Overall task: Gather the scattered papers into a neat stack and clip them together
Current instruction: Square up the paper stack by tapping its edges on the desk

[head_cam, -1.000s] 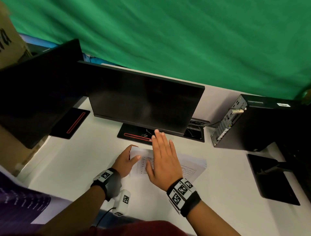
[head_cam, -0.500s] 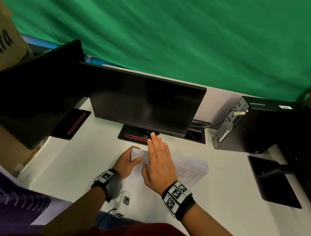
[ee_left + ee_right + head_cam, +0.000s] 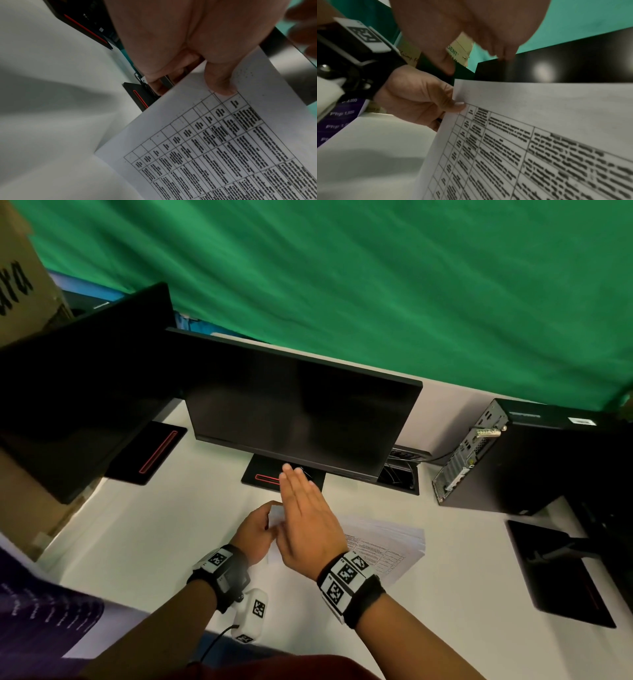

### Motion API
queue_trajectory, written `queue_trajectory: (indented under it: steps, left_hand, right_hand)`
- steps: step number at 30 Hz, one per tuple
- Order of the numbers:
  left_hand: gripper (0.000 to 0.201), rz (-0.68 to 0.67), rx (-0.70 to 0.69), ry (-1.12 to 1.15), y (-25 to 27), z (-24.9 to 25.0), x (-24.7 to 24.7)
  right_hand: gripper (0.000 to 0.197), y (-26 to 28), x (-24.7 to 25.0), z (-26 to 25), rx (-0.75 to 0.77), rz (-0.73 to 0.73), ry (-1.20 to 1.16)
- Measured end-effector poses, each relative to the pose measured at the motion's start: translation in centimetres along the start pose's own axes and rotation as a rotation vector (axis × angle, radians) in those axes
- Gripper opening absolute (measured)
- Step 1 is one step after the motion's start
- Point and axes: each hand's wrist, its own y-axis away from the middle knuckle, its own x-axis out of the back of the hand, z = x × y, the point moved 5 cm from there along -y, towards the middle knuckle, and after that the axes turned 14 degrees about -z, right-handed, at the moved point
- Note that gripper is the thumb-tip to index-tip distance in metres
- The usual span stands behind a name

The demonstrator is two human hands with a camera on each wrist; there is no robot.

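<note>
**Two hands at one paper stack, white bench**

Nearest: a purple printed sheet (image 3: 44, 614) at the bench's (image 3: 164, 529) near-left edge; the right wrist view reads "Php 1," on it, the rest blurred. Two wrist bands carry black-and-white square markers.

One stack of papers (image 3: 387, 546) lies on the bench, its left end raised. The top sheet bears a ruled table, text too blurred to read. Left hand (image 3: 255, 532) pinches the stack's left corner, thumb (image 3: 221, 81) on top, fingers curled beneath. Right hand (image 3: 308, 525) is flat, fingers straight and together, held edge-on just above the stack's left part, holding nothing; contact with the paper cannot be told.

Beyond: three dark monitors, counting the centre monitor (image 3: 294, 412). One computer tower (image 3: 534, 457) at right. Far left, one cardboard box (image 3: 20, 278), lettering partly cut off. Green cloth (image 3: 376, 285) behind.
</note>
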Motion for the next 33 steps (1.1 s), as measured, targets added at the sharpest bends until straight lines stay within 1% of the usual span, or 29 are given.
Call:
queue_trajectory:
  steps: [1,2,4,5,7,8,9,10,11,12,13,14,16,17,19,21,22,24,26,27,28,29,31,33]
  left_hand:
    - [0.017,0.007,0.012,0.008,0.0,-0.1,0.0]
    - [0.017,0.016,0.015,-0.016,0.0,-0.1,0.1]
    - [0.025,0.001,-0.001,-0.073,0.0,-0.1,0.1]
    - [0.024,-0.013,-0.005,-0.066,0.1,0.0,0.0]
    - [0.019,-0.018,-0.006,-0.05,0.1,0.0,0.1]
    - [0.018,-0.016,0.003,-0.05,0.1,-0.1,0.1]
    - [0.018,-0.016,0.019,-0.062,0.2,-0.1,0.2]
    - [0.017,-0.022,0.027,-0.08,0.2,-0.2,0.1]
    - [0.018,-0.034,0.042,-0.106,0.3,0.0,0.0]
    - [0.018,-0.047,0.044,-0.123,0.3,0.1,-0.1]
    - [0.017,-0.065,0.056,-0.138,0.4,0.0,0.0]
    - [0.016,-0.087,0.064,-0.151,0.4,-0.2,0.0]
    - [0.017,-0.125,0.1,-0.157,0.7,-1.3,0.7]
    - [0.017,-0.133,0.127,-0.153,1.0,-1.8,1.2]
    - [0.014,-0.127,0.153,-0.141,1.3,-2.3,2.1]
    - [0.016,-0.08,0.147,-0.064,1.5,-1.5,2.8]
    - [0.019,-0.046,0.13,0.019,1.4,-0.9,3.0]
    - [0.035,0.011,0.088,0.311,1.2,0.8,2.9]
    - [0.058,0.006,0.019,0.566,0.4,2.8,2.1]
    - [0.061,0.007,-0.012,0.624,0.2,4.2,1.6]
    - [0.056,0.013,-0.046,0.636,-0.1,5.7,1.1]
    - [0.05,0.026,-0.061,0.591,-0.2,7.0,0.7]
    - [0.037,0.067,-0.085,0.401,-0.5,9.2,0.2]
    - [0.031,0.119,-0.118,0.214,-0.3,11.0,0.0]
  right_hand:
    - [0.085,0.1,0.0,-0.3,0.011,-0.006,0.016]
    - [0.088,0.0,-0.6,-0.5,0.018,-0.056,0.082]
    - [0.095,0.0,-1.8,-0.3,0.001,-0.213,0.163]
    - [0.096,0.0,-1.6,0.1,-0.029,-0.21,0.152]
    - [0.097,-0.1,-0.9,1.3,-0.113,-0.149,0.076]
    - [0.097,0.0,-0.5,1.8,-0.166,-0.169,0.054]
    - [0.091,0.2,-0.3,2.3,-0.225,-0.214,0.057]
    - [0.077,0.4,-0.1,2.9,-0.271,-0.258,0.091]
    - [0.057,0.7,0.2,3.1,-0.283,-0.282,0.138]
    - [0.041,0.9,0.7,3.1,-0.267,-0.284,0.169]
    - [0.032,1.2,1.1,3.0,-0.246,-0.287,0.17]
    - [0.027,1.6,1.5,3.1,-0.233,-0.279,0.149]
    - [0.02,2.5,2.7,4.0,-0.237,-0.201,0.062]
    - [0.016,3.2,3.5,4.7,-0.252,-0.145,-0.023]
    - [0.009,4.5,4.8,6.7,-0.295,-0.046,-0.254]
    - [0.004,5.8,5.6,8.8,-0.311,0.045,-0.527]
    - [0.003,6.4,5.7,9.7,-0.319,0.088,-0.672]
    - [0.014,7.7,5.5,11.1,-0.34,0.168,-0.946]
    - [0.02,8.6,5.0,11.8,-0.329,0.241,-1.131]
    - [0.022,9.0,4.7,12.1,-0.316,0.282,-1.2]
    - [0.023,9.2,4.3,12.3,-0.309,0.323,-1.254]
    - [0.024,9.5,3.9,12.5,-0.31,0.364,-1.297]
    - [0.026,9.9,3.3,12.8,-0.321,0.445,-1.334]
    - [0.028,10.3,3.1,13.0,-0.322,0.502,-1.316]
